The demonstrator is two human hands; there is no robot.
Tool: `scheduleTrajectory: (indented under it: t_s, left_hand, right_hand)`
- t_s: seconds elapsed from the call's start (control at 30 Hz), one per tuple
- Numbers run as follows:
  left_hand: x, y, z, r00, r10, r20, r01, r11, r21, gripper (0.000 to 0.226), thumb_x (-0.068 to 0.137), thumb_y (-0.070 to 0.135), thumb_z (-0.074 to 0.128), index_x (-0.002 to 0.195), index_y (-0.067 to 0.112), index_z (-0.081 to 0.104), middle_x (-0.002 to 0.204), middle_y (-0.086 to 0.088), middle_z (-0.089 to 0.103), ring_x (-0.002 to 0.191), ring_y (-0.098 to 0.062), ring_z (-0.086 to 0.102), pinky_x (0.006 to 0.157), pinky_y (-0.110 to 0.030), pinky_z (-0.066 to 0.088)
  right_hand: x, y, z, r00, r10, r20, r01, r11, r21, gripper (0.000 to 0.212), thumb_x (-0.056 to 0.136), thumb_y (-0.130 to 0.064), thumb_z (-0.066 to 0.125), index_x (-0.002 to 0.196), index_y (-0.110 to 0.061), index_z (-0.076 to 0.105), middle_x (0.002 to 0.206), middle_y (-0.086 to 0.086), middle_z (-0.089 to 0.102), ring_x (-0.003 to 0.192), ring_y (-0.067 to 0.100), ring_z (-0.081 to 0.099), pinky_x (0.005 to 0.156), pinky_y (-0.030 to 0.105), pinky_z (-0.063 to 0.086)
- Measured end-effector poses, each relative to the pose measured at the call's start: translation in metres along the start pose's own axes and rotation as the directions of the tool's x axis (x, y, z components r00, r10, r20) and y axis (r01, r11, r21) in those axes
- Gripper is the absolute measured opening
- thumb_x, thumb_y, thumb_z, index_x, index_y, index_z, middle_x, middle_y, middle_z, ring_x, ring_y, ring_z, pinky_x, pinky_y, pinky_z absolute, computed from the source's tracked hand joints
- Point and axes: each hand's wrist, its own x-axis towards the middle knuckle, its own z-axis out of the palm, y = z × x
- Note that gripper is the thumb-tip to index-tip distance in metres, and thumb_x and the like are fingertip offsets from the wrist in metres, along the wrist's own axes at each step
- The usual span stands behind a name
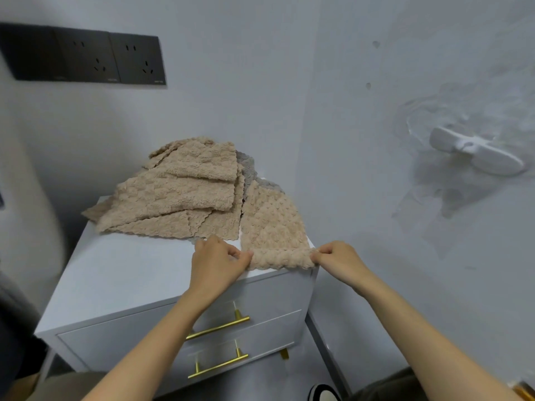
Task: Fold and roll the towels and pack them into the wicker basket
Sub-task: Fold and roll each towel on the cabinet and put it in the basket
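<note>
A narrow folded beige towel (pixel 272 224) lies along the right side of the white cabinet top (pixel 130 270), its near end curled into a small roll at the front edge. My left hand (pixel 220 261) pinches the left end of that roll. My right hand (pixel 338 259) pinches the right end. A pile of beige towels (pixel 179 195) lies heaped at the back of the cabinet, with a grey towel (pixel 249 169) peeking out behind it. No wicker basket is in view.
The cabinet stands in a wall corner and has two drawers with gold bar handles (pixel 217 328). Black wall sockets (pixel 84 56) sit at upper left. A white plastic fixture (pixel 477 153) sticks out from the right wall. A shoe (pixel 324 393) shows on the floor.
</note>
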Motion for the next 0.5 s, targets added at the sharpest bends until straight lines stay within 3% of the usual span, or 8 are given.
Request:
scheduleTrajectory:
  t_s: [0.17,0.27,0.37,0.43,0.5]
  left_hand:
    - [-0.002,0.001,0.006,0.996,0.082,-0.044,-0.078,0.993,0.09,0.015,0.082,0.034,0.061,0.08,0.019,0.057,0.095,0.0,0.047,0.1,-0.02,0.033,0.077,-0.027,0.031]
    - [-0.001,-0.001,0.011,0.927,0.356,-0.119,-0.338,0.929,0.15,0.008,0.082,0.016,0.063,0.088,0.017,0.058,0.095,0.001,0.052,0.097,-0.021,0.038,0.076,-0.029,0.036]
    - [0.0,-0.002,0.012,0.816,0.571,-0.092,-0.551,0.816,0.176,0.02,0.078,0.004,0.067,0.091,0.019,0.066,0.094,0.006,0.061,0.093,-0.02,0.048,0.073,-0.032,0.044]
    - [0.0,0.0,0.009,0.773,0.631,-0.058,-0.616,0.77,0.167,0.019,0.078,0.005,0.072,0.09,0.019,0.071,0.094,0.008,0.067,0.093,-0.019,0.056,0.073,-0.033,0.048]
    - [0.0,-0.002,0.008,0.753,0.656,-0.045,-0.64,0.747,0.177,0.016,0.077,0.01,0.076,0.089,0.02,0.075,0.093,0.009,0.072,0.097,-0.021,0.063,0.075,-0.035,0.052]
  right_hand:
    - [-0.005,-0.007,0.012,0.987,-0.057,-0.152,0.019,0.97,-0.241,0.034,0.08,-0.028,0.05,0.051,-0.018,0.035,0.054,-0.003,0.042,0.076,0.022,0.044,0.056,0.03,0.027]
    - [-0.006,-0.01,0.018,0.968,-0.136,-0.209,0.05,0.926,-0.374,0.031,0.083,-0.034,0.048,0.059,-0.015,0.046,0.07,0.001,0.056,0.088,0.024,0.048,0.067,0.033,0.038]
    - [-0.005,-0.009,0.019,0.945,-0.193,-0.265,0.08,0.919,-0.386,0.02,0.081,-0.033,0.053,0.075,-0.015,0.049,0.081,-0.001,0.056,0.088,0.022,0.046,0.069,0.035,0.04]
    - [-0.004,-0.006,0.021,0.9,-0.31,-0.306,0.205,0.921,-0.33,0.013,0.077,-0.022,0.058,0.081,-0.016,0.046,0.082,-0.004,0.051,0.085,0.019,0.042,0.066,0.033,0.037]
    - [-0.003,-0.003,0.024,0.819,-0.496,-0.289,0.411,0.858,-0.308,0.019,0.074,-0.003,0.058,0.085,-0.017,0.05,0.084,-0.007,0.047,0.086,0.015,0.04,0.066,0.031,0.037]
